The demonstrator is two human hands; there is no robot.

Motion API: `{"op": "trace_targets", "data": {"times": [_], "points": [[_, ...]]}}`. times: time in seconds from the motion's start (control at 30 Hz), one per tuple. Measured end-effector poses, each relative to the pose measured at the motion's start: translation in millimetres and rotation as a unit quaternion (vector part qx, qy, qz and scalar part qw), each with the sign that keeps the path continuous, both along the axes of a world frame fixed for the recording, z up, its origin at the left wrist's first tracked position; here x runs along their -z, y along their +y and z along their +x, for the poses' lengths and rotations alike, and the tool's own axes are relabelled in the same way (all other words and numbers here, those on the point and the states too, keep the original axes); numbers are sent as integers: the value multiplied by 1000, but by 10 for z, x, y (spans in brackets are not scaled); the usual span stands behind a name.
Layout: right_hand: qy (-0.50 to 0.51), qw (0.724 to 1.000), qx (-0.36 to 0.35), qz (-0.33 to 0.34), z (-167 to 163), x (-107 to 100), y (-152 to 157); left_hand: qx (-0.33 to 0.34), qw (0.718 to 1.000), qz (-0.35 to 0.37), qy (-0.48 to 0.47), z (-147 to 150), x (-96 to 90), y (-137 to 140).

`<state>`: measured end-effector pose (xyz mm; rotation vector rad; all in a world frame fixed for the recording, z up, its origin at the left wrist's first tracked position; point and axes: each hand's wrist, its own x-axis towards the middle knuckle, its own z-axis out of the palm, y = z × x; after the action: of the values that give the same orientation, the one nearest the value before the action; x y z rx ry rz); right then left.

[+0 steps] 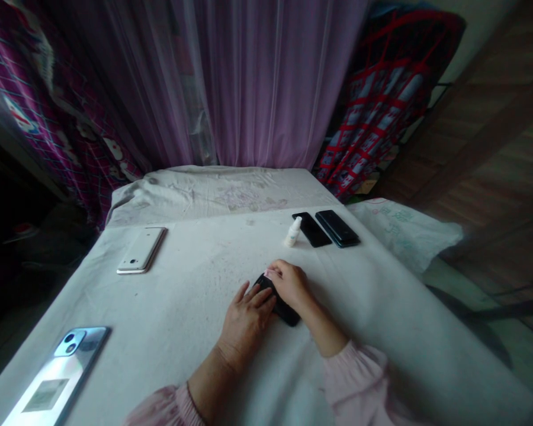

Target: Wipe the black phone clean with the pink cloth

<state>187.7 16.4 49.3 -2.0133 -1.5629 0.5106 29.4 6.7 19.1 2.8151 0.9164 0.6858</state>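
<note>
A black phone (288, 313) lies on the white-covered table in front of me. My left hand (247, 318) rests on it with fingers stretched out, pressing against its left side. At the phone's far end my right hand (289, 284) is closed in a pinch around a small pale pink cloth (272, 274), which touches the phone's surface. Part of the phone is hidden under both hands. Just beyond them stands a small white spray bottle (294, 232), upright.
Behind the bottle lie a black phone (313, 229) and a dark stack of phones or cases (337, 228). A white phone (143, 251) and a shiny silver-blue phone (77, 367) lie on the left. Curtains (266, 83) hang behind the table (177, 331); a plastic bag (404, 231) is at right.
</note>
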Motion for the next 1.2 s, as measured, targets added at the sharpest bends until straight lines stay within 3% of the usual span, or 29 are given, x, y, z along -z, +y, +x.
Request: {"op": "trace_targets", "data": {"times": [0.13,0.47,0.6,0.77,0.97,1.07,1.2], "points": [[19,1000,-1,9,47,46,-52,-10,1000,2,-7,9,6,-4],[110,993,51,1,473,158,-755,-23,999,-10,32,25,-37,-32],[171,982,83,15,533,177,-903,-39,999,-6,29,75,-90,-65],[263,952,139,67,564,225,-884,-33,998,-26,56,102,-178,20],[346,919,175,70,620,229,-831,51,995,-40,82,43,-166,355],[356,914,183,68,617,190,-802,22,995,-60,72,6,-161,346],[312,930,173,83,593,179,-693,-47,997,-48,44,-88,-126,141]]}}
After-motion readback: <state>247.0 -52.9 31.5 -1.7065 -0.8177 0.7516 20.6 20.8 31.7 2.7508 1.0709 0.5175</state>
